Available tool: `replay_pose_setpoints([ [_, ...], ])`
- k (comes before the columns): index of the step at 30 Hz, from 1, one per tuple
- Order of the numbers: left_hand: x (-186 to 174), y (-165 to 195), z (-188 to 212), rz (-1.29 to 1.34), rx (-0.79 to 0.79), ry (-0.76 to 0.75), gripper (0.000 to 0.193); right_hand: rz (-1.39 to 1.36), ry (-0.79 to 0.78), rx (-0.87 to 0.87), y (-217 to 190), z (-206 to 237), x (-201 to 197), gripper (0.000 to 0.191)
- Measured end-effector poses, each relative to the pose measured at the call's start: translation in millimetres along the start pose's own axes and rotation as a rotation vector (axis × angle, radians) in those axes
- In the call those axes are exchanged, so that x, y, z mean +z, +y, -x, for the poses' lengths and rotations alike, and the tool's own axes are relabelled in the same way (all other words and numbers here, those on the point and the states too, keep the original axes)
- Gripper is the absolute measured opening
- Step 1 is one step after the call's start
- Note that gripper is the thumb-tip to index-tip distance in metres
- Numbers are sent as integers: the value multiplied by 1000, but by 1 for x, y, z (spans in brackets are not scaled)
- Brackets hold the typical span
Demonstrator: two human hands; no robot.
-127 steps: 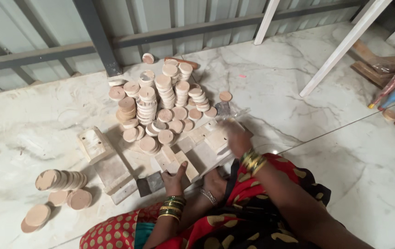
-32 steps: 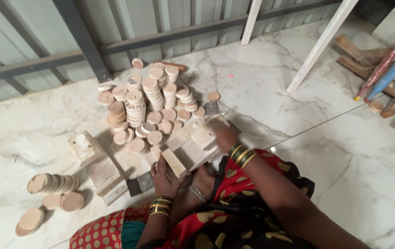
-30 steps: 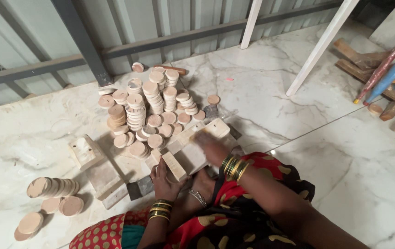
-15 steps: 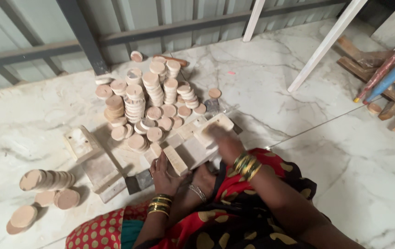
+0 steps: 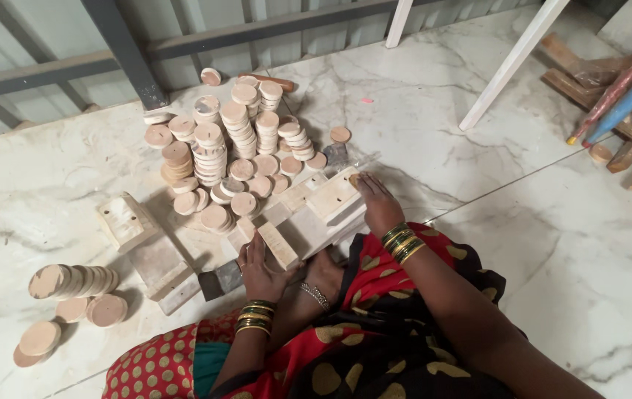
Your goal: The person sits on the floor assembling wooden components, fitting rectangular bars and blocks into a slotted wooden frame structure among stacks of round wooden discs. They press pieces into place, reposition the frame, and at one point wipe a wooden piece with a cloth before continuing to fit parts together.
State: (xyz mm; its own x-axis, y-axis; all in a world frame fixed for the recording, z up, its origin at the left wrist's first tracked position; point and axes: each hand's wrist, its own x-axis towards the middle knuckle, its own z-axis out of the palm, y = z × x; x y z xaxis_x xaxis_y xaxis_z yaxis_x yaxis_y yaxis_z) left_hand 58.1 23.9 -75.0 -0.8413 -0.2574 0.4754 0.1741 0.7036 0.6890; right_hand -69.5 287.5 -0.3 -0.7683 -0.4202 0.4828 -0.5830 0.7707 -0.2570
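Both hands' fingers curled — gripping wooden blocks (image 5: 308, 222).

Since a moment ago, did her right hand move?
Yes. The right hand slid away from her body, toward the stacked wooden discs, and now rests on the pale wooden block.

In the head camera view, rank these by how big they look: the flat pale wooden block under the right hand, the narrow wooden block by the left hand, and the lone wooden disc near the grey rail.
1. Flat pale wooden block under the right hand.
2. Narrow wooden block by the left hand.
3. Lone wooden disc, though it lies farther from the camera.
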Motion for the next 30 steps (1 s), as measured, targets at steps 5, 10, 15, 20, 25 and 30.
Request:
replay_pose_setpoints([
  [5, 1, -1, -4, -37, 28, 32, 122, 38, -42, -121, -27, -11, 3, 43],
  [10, 2, -3, 4, -31, -66, -34, 126, -73, 14, -117, -10, -26, 11, 59],
  [15, 0, 0, -3, -46, 44, 24, 126, -184, 79, 334, 60, -3, 11, 45],
  [20, -9, 17, -9, 10, -87, -1, 121, -625, 198, 612, 87, 22, 12, 21],
  [25, -19, 36, -24, 262, -362, 15, 106, -1300, 343, 890, 93, 13, 9, 24],
  [30, -25, 45, -31, 326, -631, -110, 91, -1502, 286, 844, 89, 7, 16, 23],
])
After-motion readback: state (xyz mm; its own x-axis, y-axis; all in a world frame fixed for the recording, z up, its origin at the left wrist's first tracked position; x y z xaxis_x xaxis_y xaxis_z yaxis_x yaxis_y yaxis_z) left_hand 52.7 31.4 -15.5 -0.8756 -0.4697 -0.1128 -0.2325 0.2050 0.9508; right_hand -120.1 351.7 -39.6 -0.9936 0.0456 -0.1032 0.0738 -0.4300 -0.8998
